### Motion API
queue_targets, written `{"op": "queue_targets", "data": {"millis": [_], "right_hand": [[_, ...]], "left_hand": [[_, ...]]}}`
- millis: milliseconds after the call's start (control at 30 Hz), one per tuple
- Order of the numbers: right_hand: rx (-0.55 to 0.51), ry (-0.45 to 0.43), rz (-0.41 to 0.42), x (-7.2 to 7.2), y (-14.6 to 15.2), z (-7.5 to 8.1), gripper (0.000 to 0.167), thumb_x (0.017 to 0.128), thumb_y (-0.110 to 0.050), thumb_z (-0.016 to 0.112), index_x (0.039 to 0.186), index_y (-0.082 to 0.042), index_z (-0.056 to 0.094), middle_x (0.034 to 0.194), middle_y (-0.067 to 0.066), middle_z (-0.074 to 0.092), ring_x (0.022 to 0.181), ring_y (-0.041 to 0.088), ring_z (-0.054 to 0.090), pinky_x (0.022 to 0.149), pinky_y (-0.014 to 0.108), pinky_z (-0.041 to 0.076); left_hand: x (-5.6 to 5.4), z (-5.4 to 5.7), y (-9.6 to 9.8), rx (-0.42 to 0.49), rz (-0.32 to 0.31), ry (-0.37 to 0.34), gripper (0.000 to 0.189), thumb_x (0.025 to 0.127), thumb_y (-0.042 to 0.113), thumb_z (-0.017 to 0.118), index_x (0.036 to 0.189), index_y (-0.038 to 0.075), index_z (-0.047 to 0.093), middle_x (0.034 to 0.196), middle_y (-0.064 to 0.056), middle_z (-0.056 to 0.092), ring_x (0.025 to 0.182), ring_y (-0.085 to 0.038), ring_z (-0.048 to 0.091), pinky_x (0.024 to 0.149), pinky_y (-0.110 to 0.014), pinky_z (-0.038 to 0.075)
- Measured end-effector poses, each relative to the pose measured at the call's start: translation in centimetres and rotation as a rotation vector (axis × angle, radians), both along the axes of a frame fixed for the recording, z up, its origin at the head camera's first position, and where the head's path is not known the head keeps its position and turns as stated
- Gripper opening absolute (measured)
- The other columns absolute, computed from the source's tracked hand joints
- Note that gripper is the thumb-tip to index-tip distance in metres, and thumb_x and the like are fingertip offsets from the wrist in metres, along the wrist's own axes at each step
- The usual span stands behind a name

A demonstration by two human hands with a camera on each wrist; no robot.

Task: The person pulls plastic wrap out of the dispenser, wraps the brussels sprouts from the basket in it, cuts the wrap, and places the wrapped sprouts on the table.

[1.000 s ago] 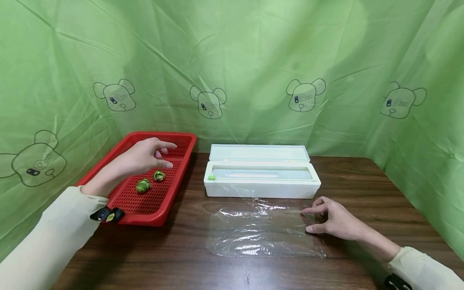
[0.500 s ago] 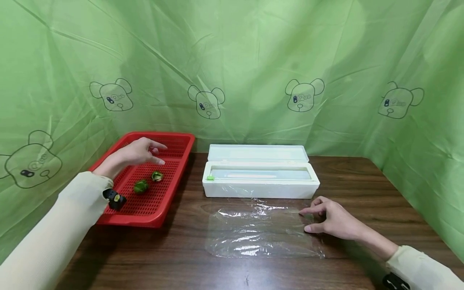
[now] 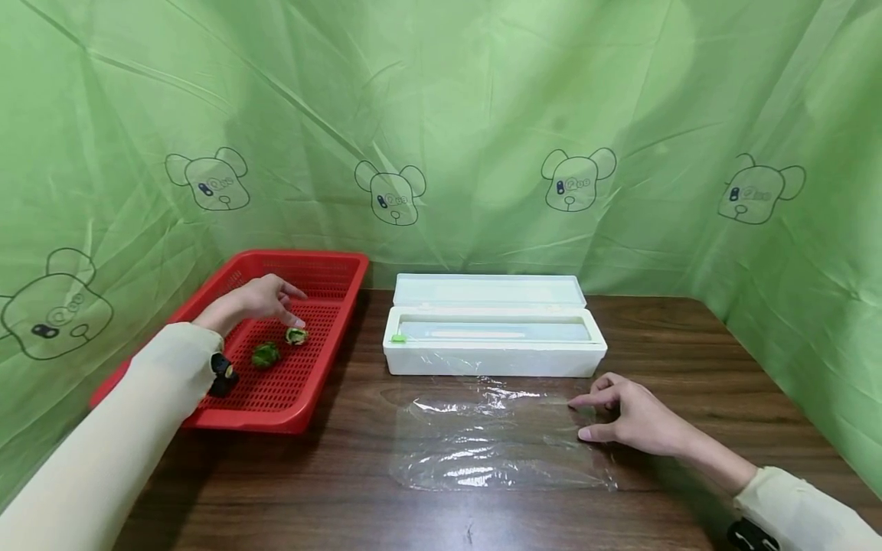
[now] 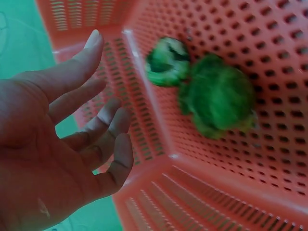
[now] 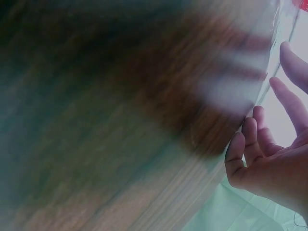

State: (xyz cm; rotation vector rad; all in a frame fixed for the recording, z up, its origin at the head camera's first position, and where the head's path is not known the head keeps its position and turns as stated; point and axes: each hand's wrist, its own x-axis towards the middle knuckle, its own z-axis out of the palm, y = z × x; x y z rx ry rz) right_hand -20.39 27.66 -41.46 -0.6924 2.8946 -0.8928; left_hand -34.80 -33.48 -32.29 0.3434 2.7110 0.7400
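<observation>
My left hand (image 3: 265, 297) is inside the red plastic basket (image 3: 294, 418), fingers spread and loosely bent. Its fingertips are close above a small green vegetable with a pale middle (image 3: 296, 336); the left wrist view shows nothing held. A larger, rounder leafy green vegetable (image 4: 221, 98) lies next to that one on the basket floor. My right hand (image 3: 637, 417) rests at the right edge of a sheet of clear cling film (image 3: 503, 444) on the table, fingers relaxed. Whether its fingertips touch the film or only the tabletop, I cannot tell.
Behind the film stands a white cling film dispenser (image 3: 492, 361) with its lid (image 3: 489, 290) raised and a green slide cutter (image 3: 399, 338) at the left. Green cloth (image 3: 475, 92) walls the brown wooden table (image 3: 689, 337) at the back and sides.
My left hand has drawn back slightly leftward, then lowered into the basket toward the smaller vegetable. The right hand and the film look unmoved.
</observation>
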Motion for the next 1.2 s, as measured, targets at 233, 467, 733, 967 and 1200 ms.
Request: {"op": "queue_targets", "data": {"millis": [233, 467, 733, 967, 1200], "right_hand": [[-0.003, 0.012, 0.005, 0.0, 0.0, 0.0, 0.047, 0.078, -0.038, 0.094, 0.118, -0.016, 0.083, 0.106, -0.002, 0.056, 0.088, 0.016, 0.052, 0.075, 0.031, 0.046], [0.004, 0.018, 0.002, 0.0, 0.0, 0.1, 0.047, 0.078, -0.039, 0.094, 0.117, -0.016, 0.083, 0.106, -0.003, 0.056, 0.09, 0.016, 0.053, 0.075, 0.031, 0.046], [0.002, 0.02, 0.007, 0.0, 0.1, 0.0, 0.047, 0.078, -0.038, 0.094, 0.117, -0.016, 0.083, 0.105, -0.003, 0.056, 0.088, 0.015, 0.052, 0.075, 0.031, 0.045], [-0.002, 0.016, 0.008, 0.0, 0.1, 0.0, 0.047, 0.078, -0.038, 0.094, 0.117, -0.016, 0.083, 0.105, -0.003, 0.056, 0.088, 0.015, 0.051, 0.074, 0.03, 0.045], [0.001, 0.026, 0.009, 0.0, 0.1, 0.0, 0.047, 0.078, -0.038, 0.094, 0.118, -0.016, 0.083, 0.105, -0.003, 0.056, 0.087, 0.014, 0.051, 0.074, 0.029, 0.044]], "left_hand": [[-0.3, -1.5, -1.4, -0.064, -0.001, 0.04, 0.063, 0.087, 0.024, 0.09, 0.137, -0.007, 0.065, 0.122, -0.036, 0.066, 0.116, -0.049, 0.061, 0.09, -0.052, 0.055], [-0.7, -2.8, -2.6, -0.027, -0.042, 0.054, 0.058, 0.087, 0.026, 0.089, 0.132, -0.005, 0.07, 0.123, -0.029, 0.07, 0.12, -0.046, 0.063, 0.097, -0.058, 0.053], [-0.9, -3.2, -2.5, -0.028, -0.033, 0.031, 0.057, 0.085, 0.026, 0.091, 0.127, -0.007, 0.071, 0.105, -0.017, 0.077, 0.097, -0.027, 0.067, 0.083, -0.04, 0.055], [-1.0, -3.4, -2.3, -0.032, -0.066, -0.002, 0.038, 0.088, 0.02, 0.089, 0.11, -0.007, 0.077, 0.091, -0.004, 0.076, 0.08, -0.015, 0.059, 0.073, -0.032, 0.051], [-1.4, -3.6, -1.6, 0.073, -0.146, -0.033, 0.035, 0.087, 0.004, 0.085, 0.116, -0.012, 0.073, 0.105, -0.017, 0.076, 0.088, -0.019, 0.067, 0.074, -0.029, 0.056]]}}
